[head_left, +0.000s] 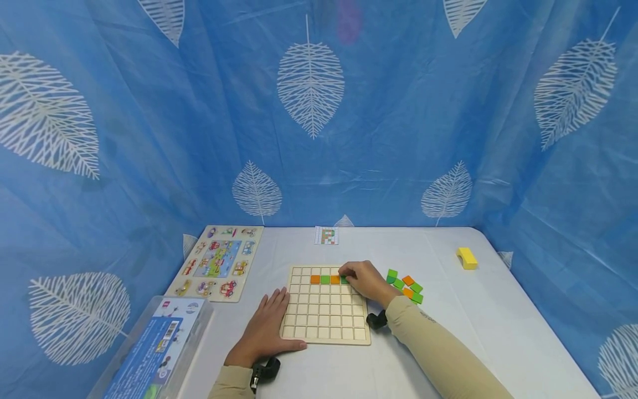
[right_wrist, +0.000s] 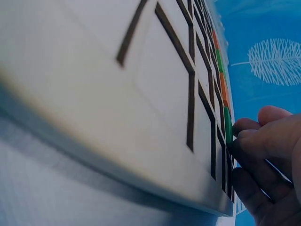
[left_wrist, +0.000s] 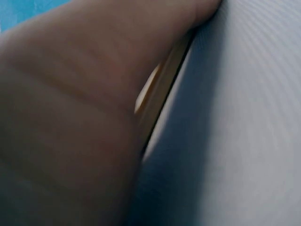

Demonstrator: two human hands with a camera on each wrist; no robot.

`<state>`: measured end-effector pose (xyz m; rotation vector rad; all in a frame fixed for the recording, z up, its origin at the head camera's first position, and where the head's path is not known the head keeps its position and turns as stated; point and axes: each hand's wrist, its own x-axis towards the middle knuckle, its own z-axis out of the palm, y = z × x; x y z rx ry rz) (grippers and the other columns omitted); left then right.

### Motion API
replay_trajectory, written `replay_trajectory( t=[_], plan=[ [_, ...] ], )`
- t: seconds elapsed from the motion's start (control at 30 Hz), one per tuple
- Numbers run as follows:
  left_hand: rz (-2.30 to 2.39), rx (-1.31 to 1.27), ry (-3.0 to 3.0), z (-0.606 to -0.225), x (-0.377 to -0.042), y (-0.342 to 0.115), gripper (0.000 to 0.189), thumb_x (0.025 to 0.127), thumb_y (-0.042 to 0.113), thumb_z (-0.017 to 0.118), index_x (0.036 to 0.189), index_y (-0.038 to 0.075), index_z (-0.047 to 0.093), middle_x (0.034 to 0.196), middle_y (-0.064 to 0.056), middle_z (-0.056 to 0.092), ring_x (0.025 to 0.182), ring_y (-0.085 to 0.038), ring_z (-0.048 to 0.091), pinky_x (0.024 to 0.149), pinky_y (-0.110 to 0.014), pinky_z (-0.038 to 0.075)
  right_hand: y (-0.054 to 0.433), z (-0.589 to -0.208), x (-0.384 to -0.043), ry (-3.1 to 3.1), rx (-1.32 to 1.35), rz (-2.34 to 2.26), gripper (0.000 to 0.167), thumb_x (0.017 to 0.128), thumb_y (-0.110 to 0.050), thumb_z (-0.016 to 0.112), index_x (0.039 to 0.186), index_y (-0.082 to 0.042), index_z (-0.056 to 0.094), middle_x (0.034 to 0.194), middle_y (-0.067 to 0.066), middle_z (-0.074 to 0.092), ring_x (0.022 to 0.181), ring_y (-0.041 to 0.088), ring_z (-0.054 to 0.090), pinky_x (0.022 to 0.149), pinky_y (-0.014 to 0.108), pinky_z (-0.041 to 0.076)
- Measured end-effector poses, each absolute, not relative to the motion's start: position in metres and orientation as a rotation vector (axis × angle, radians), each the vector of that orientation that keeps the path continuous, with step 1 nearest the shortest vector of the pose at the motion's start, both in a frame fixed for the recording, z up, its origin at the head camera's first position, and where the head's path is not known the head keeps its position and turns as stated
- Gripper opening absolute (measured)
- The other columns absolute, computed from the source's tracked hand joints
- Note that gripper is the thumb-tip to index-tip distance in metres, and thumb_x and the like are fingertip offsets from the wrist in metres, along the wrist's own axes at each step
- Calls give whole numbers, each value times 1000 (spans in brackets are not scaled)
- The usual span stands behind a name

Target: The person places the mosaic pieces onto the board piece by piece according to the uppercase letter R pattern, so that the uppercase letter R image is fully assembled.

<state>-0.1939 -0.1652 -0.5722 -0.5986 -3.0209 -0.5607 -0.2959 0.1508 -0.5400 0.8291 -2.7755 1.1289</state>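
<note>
- Gridded wooden board [head_left: 335,309] is laid flat on the white table [head_left: 438,238]; most cells are unfilled.
- 2nd row from far edge is part-filled: orange, green & orange placed tiles [head_left: 325,279], side by side. Next to them, at the row's R end, green tile [right_wrist: 228,123] is set at its cell.
- R hand [head_left: 368,281]: fingers are bent, thumb & fingertips nearly closed; green tile is pinched by the tips. Whether it's fully seated can't be told.
- L hand [head_left: 269,327]: fingers straight, thumb spread wide, nothing gripped; it's rested along board's L edge, nr the close corner.
- Loose tiles [head_left: 408,292], green & orange, are scattered just off board's R side; pattern card [head_left: 327,236] is placed beyond far edge.
- For a clean fit, tile should be squared to the grid lines, then pressed straight down, mid-tile, so neighbours aren't nudged.
- Board is best braced w/ L hand meanwhile.
- Colour & cell should be checked vs. card pre-release; its detail is too small to be read here.
</note>
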Motion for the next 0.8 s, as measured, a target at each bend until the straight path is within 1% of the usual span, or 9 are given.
replay_trajectory(
  t=[0.27,0.57,0.8],
  plan=[
    [-577,-610,-3014,-570,-193,-165,138,68,90,70,161,-4,35,168,-19,32,155,-37,25,126,-55,17,154,-539,-297,-2756,810,1170,24,98,9,68,114,-6,78,106,1,76,102,20,72,91,39,59],
    [-594,-607,-3007,-568,-192,-165,138,67,89,72,161,-5,36,167,-20,32,155,-38,26,125,-56,18,163,-541,-298,-2707,801,1123,22,97,7,71,113,-5,78,105,3,76,100,22,72,89,38,60],
    [-590,-606,-3015,-570,-192,-165,138,67,90,71,161,-4,35,167,-19,32,155,-38,25,125,-56,18,174,-539,-298,-2727,771,1149,23,97,7,70,116,-4,76,107,2,74,102,23,71,91,39,59]
  ],
)
